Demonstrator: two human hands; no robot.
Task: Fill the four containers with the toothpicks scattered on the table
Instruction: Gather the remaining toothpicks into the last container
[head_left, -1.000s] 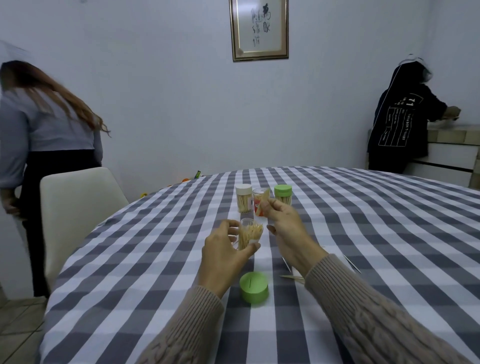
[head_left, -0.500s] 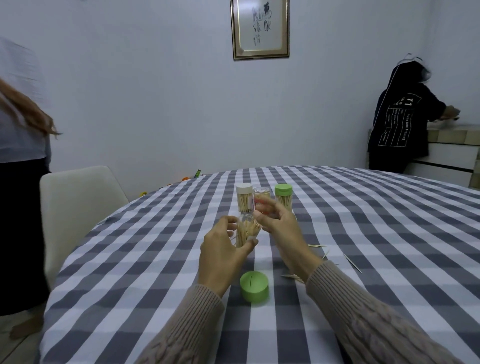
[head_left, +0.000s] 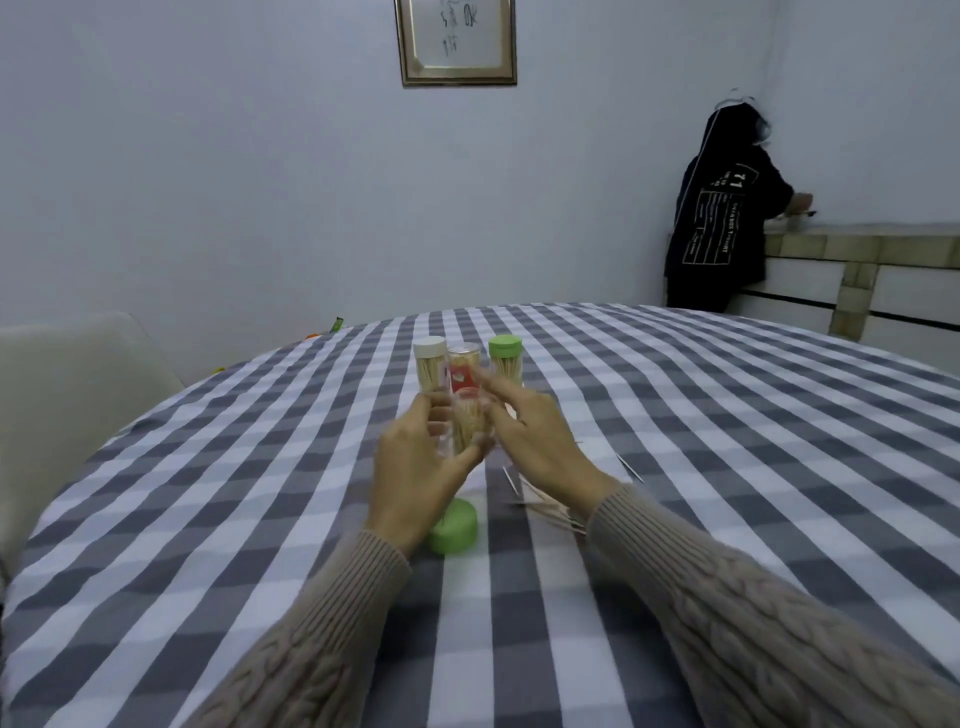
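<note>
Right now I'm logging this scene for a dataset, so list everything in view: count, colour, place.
closed containers: three; white lid, clear lid with red label, green lid; in a row behind the hands
open container: one, clear, full of toothpicks, in the left grip
loose lid: one, green, near the left wrist
loose toothpicks: several, pale, by the right wrist
tablecloth: one, grey-white check
chair: one, white, left
framed picture: one, wall
person in black: one, far right
left hand: holds the open container
right hand: fingers at its rim
</note>
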